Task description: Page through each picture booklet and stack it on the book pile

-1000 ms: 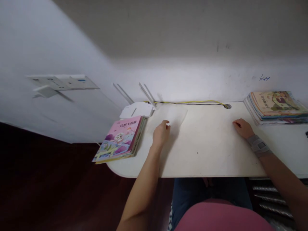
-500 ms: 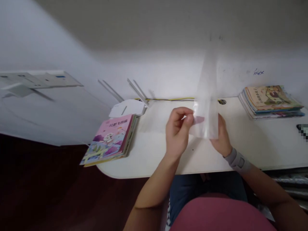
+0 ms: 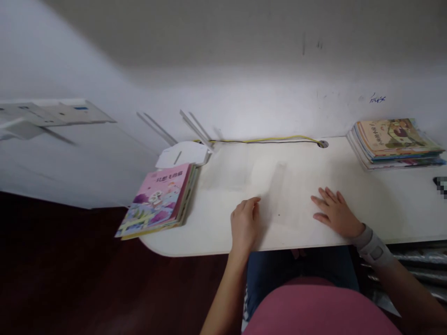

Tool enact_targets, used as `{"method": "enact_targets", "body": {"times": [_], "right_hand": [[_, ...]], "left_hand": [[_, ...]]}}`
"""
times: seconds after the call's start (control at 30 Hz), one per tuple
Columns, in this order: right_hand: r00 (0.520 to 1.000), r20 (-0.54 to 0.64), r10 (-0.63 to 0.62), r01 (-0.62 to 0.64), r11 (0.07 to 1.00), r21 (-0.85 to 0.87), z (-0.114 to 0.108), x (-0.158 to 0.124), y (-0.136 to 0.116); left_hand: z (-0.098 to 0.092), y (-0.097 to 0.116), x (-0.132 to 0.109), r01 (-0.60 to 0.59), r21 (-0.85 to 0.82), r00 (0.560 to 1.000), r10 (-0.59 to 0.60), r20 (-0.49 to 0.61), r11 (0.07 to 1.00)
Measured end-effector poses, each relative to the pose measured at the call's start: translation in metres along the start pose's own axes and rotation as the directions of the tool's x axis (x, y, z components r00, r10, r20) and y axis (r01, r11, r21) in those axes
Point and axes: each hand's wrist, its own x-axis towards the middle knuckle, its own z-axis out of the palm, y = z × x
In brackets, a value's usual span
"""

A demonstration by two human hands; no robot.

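A clear plastic sheet (image 3: 281, 195) lies on the white desk, so see-through that its edges barely show. At its left side is my left hand (image 3: 245, 223), fingers curled together and closed, seemingly on the sheet's edge; the exact contact is hard to see. My right hand (image 3: 335, 215) rests palm down to the right of the sheet, fingers spread and open, with a grey band (image 3: 373, 246) around the wrist. Farther left, another faint clear sheet (image 3: 225, 174) lies flat near the back of the desk.
A stack of picture books (image 3: 159, 200) sits at the desk's left end, before a white router (image 3: 183, 154) with raised antennas. More books (image 3: 394, 142) are piled at the right. A yellow cable (image 3: 265, 139) runs along the wall to a hole (image 3: 323, 144). A dark object (image 3: 440, 185) lies at the right edge.
The plastic sheet, held upright between both hands before, has come down onto the desk. My right hand has let go and moved right and toward me; my left hand has lowered.
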Motion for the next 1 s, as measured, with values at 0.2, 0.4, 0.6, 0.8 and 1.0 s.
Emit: {"method": "enact_targets", "body": {"times": [0.2,0.4,0.6,0.8,1.0], "right_hand": [[0.995,0.06,-0.08,0.078,0.996,0.046,0.002,0.003,0.025],[0.988,0.135,-0.078,0.07,0.996,0.063,-0.003,0.019,0.042],[0.991,0.117,-0.063,0.059,0.997,0.038,-0.004,0.024,0.044],[0.979,-0.042,-0.199,0.2,0.98,0.018,-0.016,0.018,0.006],[0.928,-0.049,-0.368,0.371,0.927,0.058,-0.01,0.018,-0.063]], "left_hand": [[0.006,0.009,-0.016,-0.275,0.148,0.943,0.297,-0.153,0.95],[0.039,0.034,-0.028,-0.509,0.264,0.841,0.41,0.352,0.819],[0.042,0.023,-0.024,-0.422,0.367,0.875,0.267,0.403,0.829],[-0.008,0.001,0.006,-0.314,0.345,0.943,0.247,0.224,0.884],[-0.081,-0.068,0.055,0.202,0.551,0.978,-0.137,-0.159,0.81]]}}
